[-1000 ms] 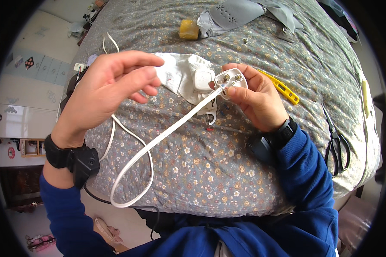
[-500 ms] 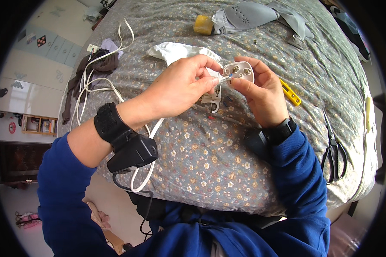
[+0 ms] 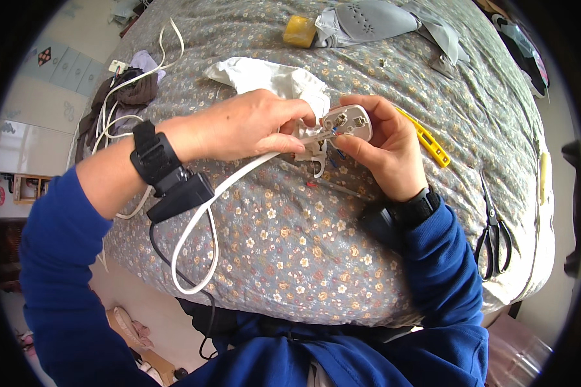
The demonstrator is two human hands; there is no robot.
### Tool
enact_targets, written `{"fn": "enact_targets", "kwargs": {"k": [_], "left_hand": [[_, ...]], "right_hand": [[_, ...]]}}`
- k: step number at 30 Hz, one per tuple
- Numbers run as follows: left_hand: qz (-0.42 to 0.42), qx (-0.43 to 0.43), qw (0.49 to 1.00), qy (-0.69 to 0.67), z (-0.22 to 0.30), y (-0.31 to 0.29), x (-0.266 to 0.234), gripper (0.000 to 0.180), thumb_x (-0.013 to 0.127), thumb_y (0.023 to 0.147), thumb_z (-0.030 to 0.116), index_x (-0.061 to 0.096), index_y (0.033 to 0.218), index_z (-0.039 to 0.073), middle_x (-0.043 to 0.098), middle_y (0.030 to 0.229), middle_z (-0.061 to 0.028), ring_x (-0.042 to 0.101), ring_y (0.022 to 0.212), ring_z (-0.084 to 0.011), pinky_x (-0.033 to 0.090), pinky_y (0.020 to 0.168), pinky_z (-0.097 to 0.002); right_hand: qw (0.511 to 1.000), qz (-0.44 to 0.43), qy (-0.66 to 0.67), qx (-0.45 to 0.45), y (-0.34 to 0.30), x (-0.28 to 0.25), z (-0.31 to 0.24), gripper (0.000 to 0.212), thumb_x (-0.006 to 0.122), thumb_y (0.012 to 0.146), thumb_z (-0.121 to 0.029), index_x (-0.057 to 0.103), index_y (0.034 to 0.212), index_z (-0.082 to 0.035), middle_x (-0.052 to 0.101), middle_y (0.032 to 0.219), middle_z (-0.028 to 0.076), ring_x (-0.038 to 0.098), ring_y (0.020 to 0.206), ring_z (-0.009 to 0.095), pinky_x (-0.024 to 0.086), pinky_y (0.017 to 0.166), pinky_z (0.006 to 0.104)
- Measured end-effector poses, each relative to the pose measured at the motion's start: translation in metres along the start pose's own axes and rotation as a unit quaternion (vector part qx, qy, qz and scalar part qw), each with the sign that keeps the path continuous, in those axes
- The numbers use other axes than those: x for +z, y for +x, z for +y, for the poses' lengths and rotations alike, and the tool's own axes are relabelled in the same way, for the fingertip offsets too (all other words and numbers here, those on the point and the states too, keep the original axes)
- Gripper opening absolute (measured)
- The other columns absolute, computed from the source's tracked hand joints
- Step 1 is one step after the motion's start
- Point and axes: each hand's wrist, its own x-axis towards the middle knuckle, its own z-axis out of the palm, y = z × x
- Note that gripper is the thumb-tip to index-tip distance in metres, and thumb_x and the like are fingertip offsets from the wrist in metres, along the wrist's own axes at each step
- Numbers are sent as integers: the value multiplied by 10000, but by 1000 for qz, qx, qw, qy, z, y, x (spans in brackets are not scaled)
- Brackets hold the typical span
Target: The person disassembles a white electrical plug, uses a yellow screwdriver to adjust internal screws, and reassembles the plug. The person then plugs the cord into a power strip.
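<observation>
My right hand [image 3: 394, 155] grips an opened white plug or socket housing [image 3: 357, 118], its inner side with metal contacts facing up. The right thumb presses at the housing's near edge, beside a bit of blue wire [image 3: 334, 130]. My left hand [image 3: 255, 126] pinches the end of a thick white cable [image 3: 242, 173] just left of the housing. From the fingers the cable runs back under the wrist and makes a loop. Whether the wire ends sit in the contacts is too small to tell. Below the hands lies a white plastic piece with a curved hook [image 3: 319, 169].
All this is above a floral bedspread [image 3: 303, 258]. A white cloth [image 3: 258, 72] lies beyond the left hand. At right are a yellow utility knife [image 3: 434, 147] and black scissors [image 3: 494, 238]. A grey cloth [image 3: 368, 26] and a yellow roll-like object [image 3: 299, 31] lie at the far side.
My left fingers have drawn a little leftward and now hold the thick part of the cable. The cable loop below the wrist swings out wider. The housing has tilted slightly.
</observation>
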Motion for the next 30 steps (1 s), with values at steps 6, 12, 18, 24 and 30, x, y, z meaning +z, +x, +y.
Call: {"fn": "enact_targets", "kwargs": {"k": [6, 12, 18, 24, 30], "left_hand": [[-177, -99, 947, 247, 64, 40, -77, 408, 750, 813, 228, 648, 1111, -31, 707, 896, -178, 696, 832, -305, 540, 737, -391], [32, -182, 948, 259, 175, 57, -114, 282, 485, 872, 108, 639, 771, -106, 666, 771, -226, 576, 567, -251, 491, 598, -395], [494, -7, 869, 36, 116, 47, 13, 225, 627, 904, 115, 653, 1080, -23, 712, 965, -149, 700, 868, -255, 548, 768, -375], [459, -48, 886, -53, 63, 27, 58, 322, 525, 1020, 135, 505, 1316, 11, 641, 1198, -109, 644, 1061, -182, 523, 880, -296], [259, -86, 913, -303, 44, 10, 50, 561, 740, 852, 58, 484, 1349, 7, 499, 1266, -100, 642, 915, -115, 539, 629, -202]], "right_hand": [[993, 60, -101, -25, 0, -2, -1, 442, 719, 822, 18, 560, 1234, 16, 653, 1014, 55, 629, 890, 100, 538, 798, 241], [979, 110, -163, -46, 7, -8, 12, 429, 741, 802, -39, 590, 1200, 16, 674, 950, 70, 644, 818, 103, 546, 757, 246], [989, 114, -84, -28, 5, -12, 11, 425, 736, 795, -19, 602, 1196, 22, 687, 983, 74, 653, 859, 121, 535, 783, 242], [983, 35, 174, 45, 1, -11, 1, 449, 709, 844, 15, 545, 1261, 31, 672, 1071, 89, 660, 965, 147, 539, 881, 273], [989, 4, 131, 73, 0, -10, 1, 449, 728, 827, 3, 557, 1241, 35, 674, 1097, 82, 654, 981, 140, 530, 899, 281]]}}
